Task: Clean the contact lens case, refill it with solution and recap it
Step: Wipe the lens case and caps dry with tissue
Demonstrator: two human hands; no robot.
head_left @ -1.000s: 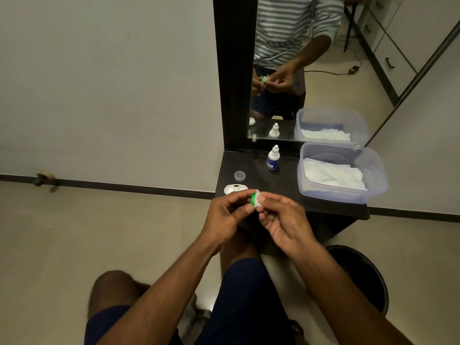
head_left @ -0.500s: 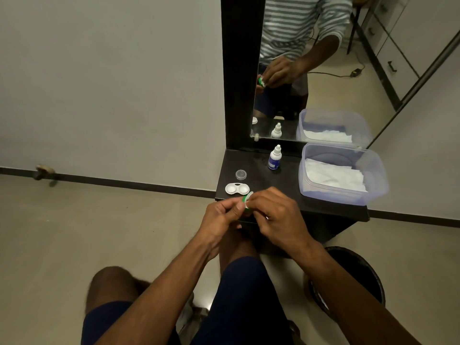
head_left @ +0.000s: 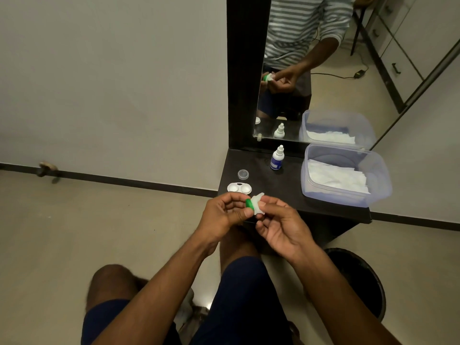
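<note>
While the left hand [head_left: 224, 214] pinches the green cap [head_left: 249, 203] and the right hand [head_left: 278, 224] pinches the tissue [head_left: 257, 205] against it, the open case [head_left: 239, 188] lies just beyond on the desk [head_left: 286, 188], nearer the left hand.

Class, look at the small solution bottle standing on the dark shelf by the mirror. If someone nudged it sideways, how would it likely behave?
The solution bottle is tall and narrow on a small base, so it would probably tip rather than slide. Its round body suggests it could then roll across the smooth shelf. It looks like light plastic, so unlikely to break.
</note>
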